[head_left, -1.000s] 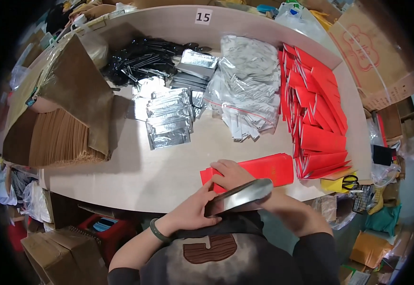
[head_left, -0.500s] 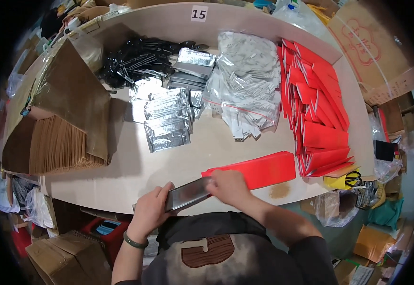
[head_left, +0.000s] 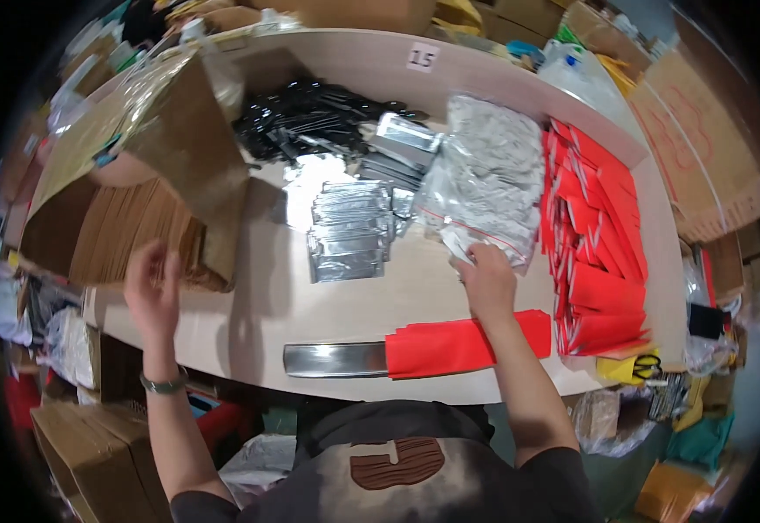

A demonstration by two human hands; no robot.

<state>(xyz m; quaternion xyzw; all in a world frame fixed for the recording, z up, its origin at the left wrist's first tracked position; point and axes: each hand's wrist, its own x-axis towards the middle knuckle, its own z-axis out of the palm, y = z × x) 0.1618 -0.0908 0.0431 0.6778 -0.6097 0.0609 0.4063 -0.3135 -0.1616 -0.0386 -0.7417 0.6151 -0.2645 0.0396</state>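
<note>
Right hand [head_left: 487, 283] fingers pinch a clear bag [head_left: 485, 187] just beyond them, left hand [head_left: 152, 283] spread wide over brown sleeves [head_left: 127, 235].

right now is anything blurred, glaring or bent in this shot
Head view: the left hand is motion-blurred over the brown envelopes; the foil pouches throw white glare; the table edge bows with the fisheye, and the picture's corners go black; the right hand is sharp.

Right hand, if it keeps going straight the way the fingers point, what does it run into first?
The right hand points away from the person, its fingertips already at the near edge of the heap of clear bags with grey contents. That heap comes first; whether the fingers touch it or hover just above is hard to tell.
</note>
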